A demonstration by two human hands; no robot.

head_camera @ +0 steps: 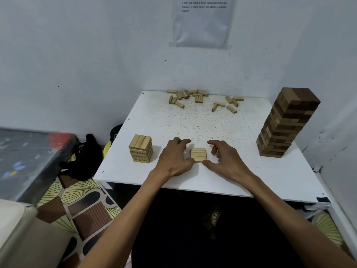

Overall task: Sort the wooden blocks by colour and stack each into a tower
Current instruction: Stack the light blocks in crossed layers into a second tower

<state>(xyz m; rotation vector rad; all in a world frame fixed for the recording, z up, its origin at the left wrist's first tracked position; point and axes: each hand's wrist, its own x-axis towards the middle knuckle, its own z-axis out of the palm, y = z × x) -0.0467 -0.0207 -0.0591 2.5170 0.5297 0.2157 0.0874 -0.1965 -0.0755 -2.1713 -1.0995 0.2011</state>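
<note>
A flat layer of three light wooden blocks lies side by side near the front of the white table. My left hand flanks it on the left, thumb tip touching its near left corner, fingers reaching past its far side. My right hand flanks it on the right, thumb against the near right corner, fingers loosely curled and apart from the blocks. A short light-block tower stands to the left. A tall dark-brown tower stands at the right edge. Several loose light blocks lie at the back.
A second scatter of light blocks lies at the back right. White walls close in behind and to the right of the table. A black bag sits on the patterned floor at the left. A paper sheet hangs on the wall.
</note>
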